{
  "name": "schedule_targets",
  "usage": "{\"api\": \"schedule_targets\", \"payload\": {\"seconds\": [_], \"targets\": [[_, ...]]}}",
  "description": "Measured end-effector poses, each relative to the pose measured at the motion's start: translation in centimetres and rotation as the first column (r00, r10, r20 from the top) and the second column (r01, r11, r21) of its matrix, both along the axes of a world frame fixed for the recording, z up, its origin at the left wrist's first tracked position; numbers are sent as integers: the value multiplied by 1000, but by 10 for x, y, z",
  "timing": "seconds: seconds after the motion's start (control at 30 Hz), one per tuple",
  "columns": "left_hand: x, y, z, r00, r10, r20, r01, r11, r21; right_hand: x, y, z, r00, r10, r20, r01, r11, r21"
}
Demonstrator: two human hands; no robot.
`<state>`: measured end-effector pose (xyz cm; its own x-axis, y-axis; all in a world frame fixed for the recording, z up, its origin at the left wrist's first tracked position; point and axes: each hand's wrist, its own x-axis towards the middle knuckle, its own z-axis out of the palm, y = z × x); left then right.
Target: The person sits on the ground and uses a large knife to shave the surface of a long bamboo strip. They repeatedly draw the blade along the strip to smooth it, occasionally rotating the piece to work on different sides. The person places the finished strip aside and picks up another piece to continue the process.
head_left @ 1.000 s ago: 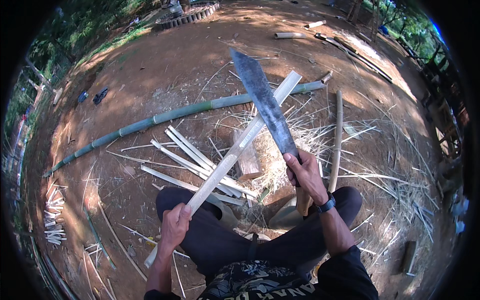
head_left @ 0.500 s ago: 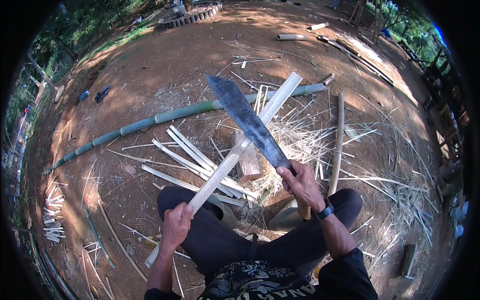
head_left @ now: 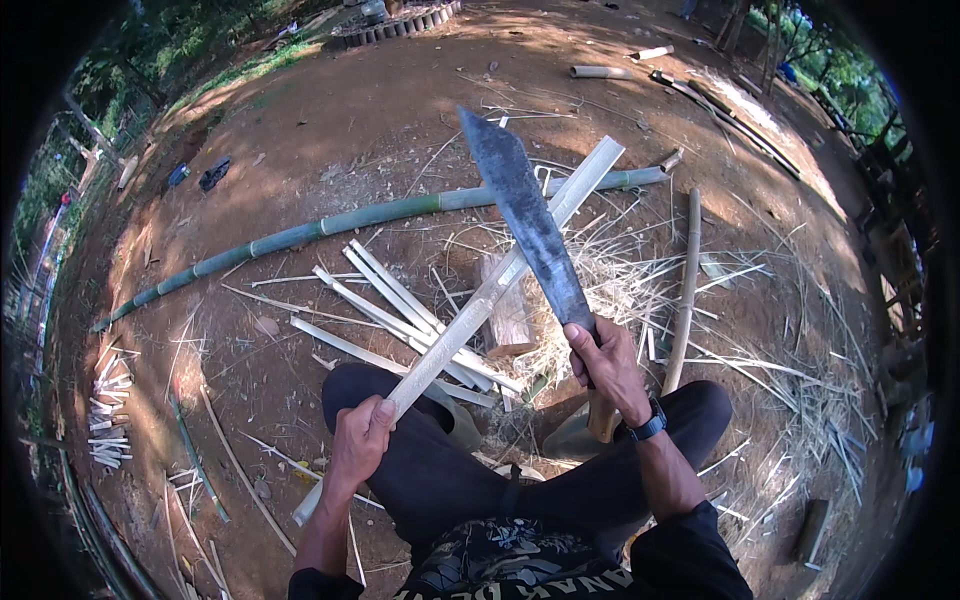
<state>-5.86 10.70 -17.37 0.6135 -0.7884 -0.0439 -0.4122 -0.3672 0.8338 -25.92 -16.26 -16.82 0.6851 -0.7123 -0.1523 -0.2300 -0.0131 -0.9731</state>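
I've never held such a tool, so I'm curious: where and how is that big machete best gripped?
Probably by the wooden handle, coming from the near right side, as the right hand does: the handle's end shows below the fist, nearest the body, while the broad metal blade slants up and away.

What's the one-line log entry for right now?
left hand: gripping pale bamboo strip | right hand: gripping machete | overlap: machete crosses strip in view, contact unclear | nearby: wooden block, green bamboo pole
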Motion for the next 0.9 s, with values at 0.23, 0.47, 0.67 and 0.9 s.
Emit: {"api": "schedule_targets", "payload": {"seconds": [0.23,0.47,0.67,0.9], "targets": [[-1,0,4,1000,-5,25,4,1000,8,5,6,-5,1000,12,7,-11,1000,-12],[-2,-1,-6,999,16,52,-15,999,-38,4,28,-22,976,203,-84,-210,973,-91],[-1,-3,0,1000,10,-19,-10,1000,10,7,25,-15,986,141,-86,-145,988,-47],[-3,-5,0,997,8,-80,-7,1000,10,8,29,-28,984,164,-72,-164,986,6]]}}
